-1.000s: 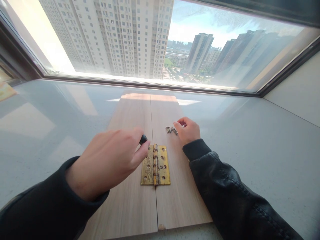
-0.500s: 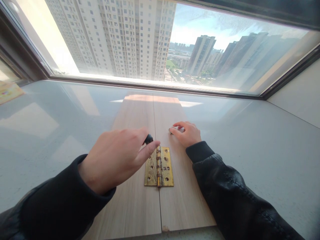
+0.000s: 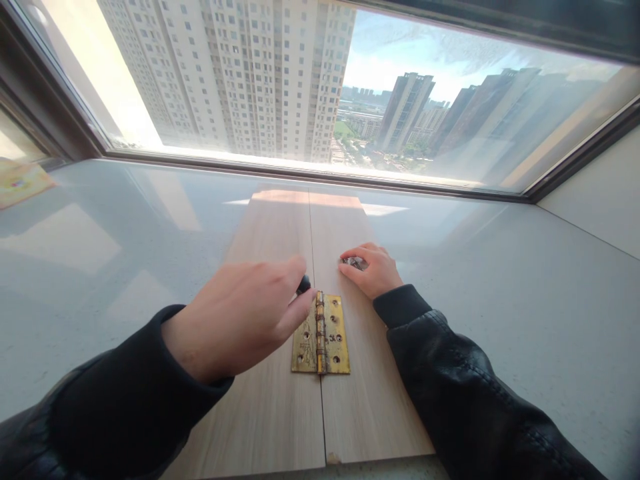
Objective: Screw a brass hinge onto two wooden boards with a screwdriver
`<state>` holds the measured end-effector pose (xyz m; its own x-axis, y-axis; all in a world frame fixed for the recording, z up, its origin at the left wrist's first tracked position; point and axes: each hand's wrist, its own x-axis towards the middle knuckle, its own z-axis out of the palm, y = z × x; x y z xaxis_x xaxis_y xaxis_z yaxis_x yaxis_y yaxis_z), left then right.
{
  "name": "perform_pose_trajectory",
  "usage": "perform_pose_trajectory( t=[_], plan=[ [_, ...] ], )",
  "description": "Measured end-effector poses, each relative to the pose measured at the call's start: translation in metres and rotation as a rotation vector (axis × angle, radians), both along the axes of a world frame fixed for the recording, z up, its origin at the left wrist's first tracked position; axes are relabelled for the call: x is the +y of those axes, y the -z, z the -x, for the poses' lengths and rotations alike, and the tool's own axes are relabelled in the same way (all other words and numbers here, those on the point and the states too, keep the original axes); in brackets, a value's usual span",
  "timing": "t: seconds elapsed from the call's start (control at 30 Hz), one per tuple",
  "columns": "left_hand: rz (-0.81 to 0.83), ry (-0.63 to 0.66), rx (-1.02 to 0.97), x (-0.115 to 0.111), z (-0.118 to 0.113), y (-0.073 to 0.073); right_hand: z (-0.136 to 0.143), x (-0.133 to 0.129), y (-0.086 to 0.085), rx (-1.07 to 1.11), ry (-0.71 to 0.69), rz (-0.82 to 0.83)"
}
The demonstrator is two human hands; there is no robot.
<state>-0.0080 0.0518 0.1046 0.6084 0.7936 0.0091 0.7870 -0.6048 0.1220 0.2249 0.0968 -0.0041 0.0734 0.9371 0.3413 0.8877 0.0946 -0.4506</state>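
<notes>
A worn brass hinge (image 3: 336, 333) lies unfolded across the seam between a left wooden board (image 3: 265, 413) and a right wooden board (image 3: 375, 407). Over the hinge's upper left part, my left hand (image 3: 245, 313) is closed around a black handle (image 3: 303, 285); the rest of that tool is hidden. Farther up the right board, my right hand (image 3: 375, 270) has its fingers curled around a small cluster of metal pieces (image 3: 354, 263), probably screws, resting on the wood.
The boards lie on a glossy pale sill (image 3: 525, 300) below a framed window (image 3: 320, 170). A yellowish patterned item (image 3: 23, 183) is at the far left edge.
My right thumb and fingers have shifted around the metal pieces, which now show more. My left hand has moved slightly right with the black handle, and the view has shifted a little.
</notes>
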Motion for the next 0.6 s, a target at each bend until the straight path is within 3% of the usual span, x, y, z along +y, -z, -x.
perform_pose_trajectory(
  t=[0.13,0.27,0.47,0.6],
  plan=[
    [0.093,0.017,0.040,0.002,0.002,-0.007,-0.001,0.001,0.001,-0.005,-0.050,0.005],
    [0.074,-0.065,0.070,0.001,0.001,-0.011,-0.001,0.002,0.000,0.001,-0.076,-0.001],
    [-0.090,-0.157,0.092,-0.001,-0.004,0.000,-0.001,0.002,-0.001,0.040,-0.103,-0.016],
    [-0.057,-0.118,0.083,0.001,-0.004,0.003,-0.001,0.002,0.000,0.046,-0.100,-0.019]
  ],
)
